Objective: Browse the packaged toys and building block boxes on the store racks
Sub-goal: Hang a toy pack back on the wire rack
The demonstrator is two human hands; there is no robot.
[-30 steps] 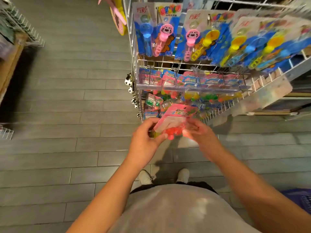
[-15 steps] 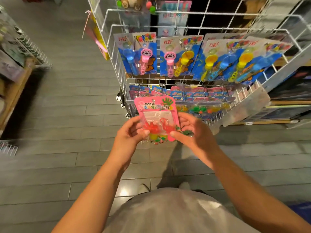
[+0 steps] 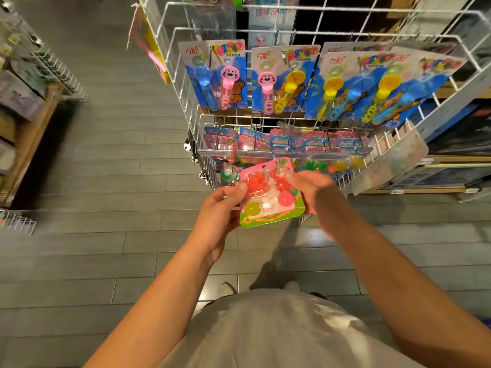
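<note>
Head view: left hand point(image 3: 218, 208) and right hand point(image 3: 314, 191), each grip pinching 1 pink toy pack point(image 3: 269, 196), before white wire rack point(image 3: 372, 35).

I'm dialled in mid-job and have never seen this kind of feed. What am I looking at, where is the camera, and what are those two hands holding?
There is no machine here. A person wears a wide-angle camera on the head, so the single view looks forward and down over their own arms, grey shirt and shoes to the grey plank floor.

Both hands hold one toy pack: a pink and green card under clear plastic, with red sticky-hand shapes and a yellow and a pink ball. The left hand grips its left edge, thumb on the front. The right hand pinches its upper right side.

Just beyond stands a white wire rack. Its upper row hangs blue bubble wand cards; the lower row hangs small pink and blue packs. More shelving stands at far left, blurred.
</note>
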